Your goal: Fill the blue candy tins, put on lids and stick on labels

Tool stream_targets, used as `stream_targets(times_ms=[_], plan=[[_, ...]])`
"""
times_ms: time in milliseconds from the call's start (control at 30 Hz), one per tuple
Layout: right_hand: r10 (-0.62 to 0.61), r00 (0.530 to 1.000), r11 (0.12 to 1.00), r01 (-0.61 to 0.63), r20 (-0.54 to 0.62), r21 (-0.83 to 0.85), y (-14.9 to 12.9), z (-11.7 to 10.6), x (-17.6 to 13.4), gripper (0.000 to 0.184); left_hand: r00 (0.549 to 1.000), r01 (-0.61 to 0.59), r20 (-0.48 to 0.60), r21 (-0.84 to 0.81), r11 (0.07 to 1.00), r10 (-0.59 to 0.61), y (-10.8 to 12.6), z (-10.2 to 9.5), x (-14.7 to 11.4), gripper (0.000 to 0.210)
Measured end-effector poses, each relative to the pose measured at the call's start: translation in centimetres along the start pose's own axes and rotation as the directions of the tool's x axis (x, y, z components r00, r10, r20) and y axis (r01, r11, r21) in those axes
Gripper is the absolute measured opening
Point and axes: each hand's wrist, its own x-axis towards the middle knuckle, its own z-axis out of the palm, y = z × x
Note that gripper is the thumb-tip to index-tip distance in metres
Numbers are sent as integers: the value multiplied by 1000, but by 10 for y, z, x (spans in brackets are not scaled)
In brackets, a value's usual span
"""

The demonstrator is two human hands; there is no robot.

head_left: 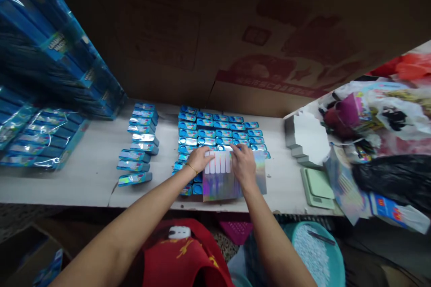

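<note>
A silver, rainbow-shiny sticker sheet point(218, 190) with a row of white strip-shaped stickers lies over the near part of a block of small blue boxes point(215, 124). My left hand point(198, 159) is closed at the sheet's upper left corner, thumb and fingers on its edge. Over the sheet's upper middle, just right of the white strips, is my right hand point(244, 164), its fingers bent and drawn together near the top edge. Whatever its fingertips hold is too small to make out. Several boxes are hidden under the sheet and hands.
A column of blue boxes point(143, 119) stands left of the block. Wrapped blue packs point(43, 139) are stacked farther left. At right are a grey-white card stack point(310, 139), a pale green scale point(318, 187) and bags. Behind rises a large carton point(235, 45); below is a teal basin point(338, 255).
</note>
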Motion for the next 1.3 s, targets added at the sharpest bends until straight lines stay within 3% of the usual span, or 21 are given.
stream_targets(times_ms=[67, 133, 300, 400, 567, 667, 733, 833, 900, 967, 1100, 1300], plan=[[-63, 997, 996, 65, 50, -54, 28, 9, 5, 26, 997, 70, 38, -17, 997, -70, 2, 11, 7, 19], [-151, 986, 985, 156, 77, -74, 45, 21, 4, 25, 994, 109, -3, -54, 993, -109, 1, 20, 9, 18], [-271, 961, 961, 273, 61, -44, 57, 31, -12, 27, 975, 185, -96, -160, 970, -202, -3, 29, 8, 18], [-212, 977, 977, 211, 32, 29, 48, 2, -17, 19, 974, 169, -127, -136, 976, -186, -3, 29, 8, 18], [-25, 999, 975, 16, 37, 223, 17, -77, -9, 15, 987, 82, -138, -56, 995, -89, -2, 27, 8, 18], [84, 989, 928, -123, 124, 353, -4, -90, 0, 15, 972, -8, -234, -151, 988, -28, 1, 16, -3, 23], [133, 971, 888, -207, 200, 411, -15, -79, 6, 15, 963, -51, -267, -295, 954, -31, 4, 3, -19, 29], [158, 955, 842, -264, 253, 471, -32, -50, 10, 16, 988, -40, -148, -527, 849, -45, 8, -18, -48, 38], [139, 949, 820, -270, 284, 504, -43, -33, 10, 16, 995, -8, -85, -601, 799, -54, 6, -26, -64, 51], [123, 938, 798, -288, 325, 529, -54, -20, 9, 17, 990, 32, -89, -631, 776, -113, 0, -29, -74, 55], [147, 920, 742, -345, 362, 575, -73, 5, 7, 21, 935, 130, -146, -708, 694, -324, -25, -34, -75, 37], [231, 892, 631, -442, 389, 638, -103, 44, 14, 25, 870, 199, -166, -743, 639, -464, -58, -61, -56, 36]])
